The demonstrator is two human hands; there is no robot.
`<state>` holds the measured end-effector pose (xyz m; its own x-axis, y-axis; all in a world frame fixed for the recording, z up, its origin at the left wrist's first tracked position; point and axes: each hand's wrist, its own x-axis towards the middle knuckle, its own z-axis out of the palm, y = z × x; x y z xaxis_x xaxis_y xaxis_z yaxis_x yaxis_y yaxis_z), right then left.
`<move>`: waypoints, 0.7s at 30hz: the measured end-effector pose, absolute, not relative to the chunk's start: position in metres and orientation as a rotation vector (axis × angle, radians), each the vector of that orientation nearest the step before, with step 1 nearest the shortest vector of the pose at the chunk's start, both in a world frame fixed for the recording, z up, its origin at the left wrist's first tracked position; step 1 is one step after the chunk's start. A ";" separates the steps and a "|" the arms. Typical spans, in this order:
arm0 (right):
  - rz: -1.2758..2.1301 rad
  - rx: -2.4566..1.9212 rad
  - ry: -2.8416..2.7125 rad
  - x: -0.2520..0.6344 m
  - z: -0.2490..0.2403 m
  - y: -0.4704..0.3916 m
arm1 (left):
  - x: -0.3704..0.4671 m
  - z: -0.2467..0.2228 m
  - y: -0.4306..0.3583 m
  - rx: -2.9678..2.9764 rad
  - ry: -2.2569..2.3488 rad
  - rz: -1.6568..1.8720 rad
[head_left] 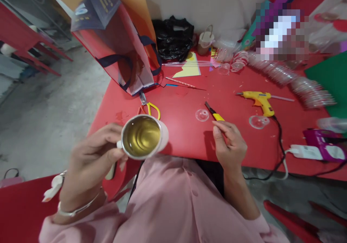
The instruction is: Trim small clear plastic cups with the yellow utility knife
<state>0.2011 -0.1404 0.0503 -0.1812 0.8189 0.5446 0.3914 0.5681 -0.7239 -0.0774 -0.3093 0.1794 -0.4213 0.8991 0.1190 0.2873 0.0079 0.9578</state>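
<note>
My left hand [94,152] grips a white mug [142,136] by its handle, holding it up over the table's front edge. A clear yellowish liquid shows inside the mug. My right hand [230,142] is closed on a yellow and black utility knife [214,112], whose tip points away from me over the red table. Just left of the knife lies a small clear plastic lid [202,115]. Behind the mug, scissors [153,109] with yellow and orange handles lie on the table, partly hidden by it.
A yellow glue gun [258,100] rests at the right, its cord running over the edge. A large gift bag [116,51] stands at the back left near a black plastic bag [173,37]. Stacked clear plastic cups [282,73] lie along the back right.
</note>
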 end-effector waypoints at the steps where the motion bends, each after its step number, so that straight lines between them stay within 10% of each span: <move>1: 0.527 -0.995 -1.794 0.200 0.050 -0.140 | -0.084 0.168 -0.313 1.188 1.783 1.460; 21: 0.426 -1.019 -1.794 0.204 0.040 -0.133 | -0.218 0.009 -0.337 0.446 2.373 1.735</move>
<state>0.2037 -0.1332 0.0395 -0.1572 0.7962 0.5842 0.4482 0.5847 -0.6762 -0.2179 -0.3368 0.0088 -0.9412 0.3354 0.0398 0.1397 0.2793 0.9500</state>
